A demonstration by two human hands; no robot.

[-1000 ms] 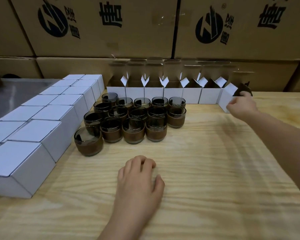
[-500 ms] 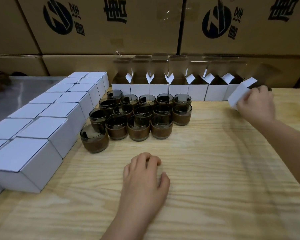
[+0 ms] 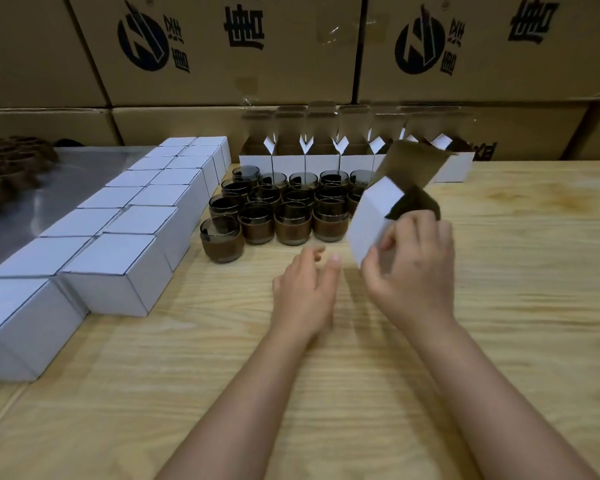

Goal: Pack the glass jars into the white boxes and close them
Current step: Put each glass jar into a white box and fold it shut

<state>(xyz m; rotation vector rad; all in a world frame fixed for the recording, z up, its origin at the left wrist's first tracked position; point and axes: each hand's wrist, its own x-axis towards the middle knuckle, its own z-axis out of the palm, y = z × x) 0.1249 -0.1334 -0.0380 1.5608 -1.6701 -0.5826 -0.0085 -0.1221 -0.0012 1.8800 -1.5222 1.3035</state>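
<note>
**Right hand** (image 3: 409, 271): fingers and thumb are curled round the lower near corner of one open white box (image 3: 374, 220), pinching it. The box is tilted and seems clear of the table. Its mouth points up and away from the hand, and its brown-lined lid flap rises beyond the fingers. This hold probably turns the opening toward a jar.

**Left hand** (image 3: 305, 289): just left of the right hand, fingers loosely straight and slightly spread, holding nothing. Whether it touches the wooden table (image 3: 499, 271) cannot be told. It is likely placed to steady the box or fetch a jar.

**Glass jars** (image 3: 284, 209): dark, brown-banded and unpacked, grouped in rows just beyond the left hand, within easy reach of both hands.

**Row of open boxes** (image 3: 323, 162): beyond the jars, farthest from both hands, lids upright. They appear staged for filling.

**Closed white boxes** (image 3: 146, 202): well left of the left hand, in two files, lids shut. They are judged finished stock, set aside from the working spot.

**Brown cartons** (image 3: 222, 46): stacked as a wall behind everything.
</note>
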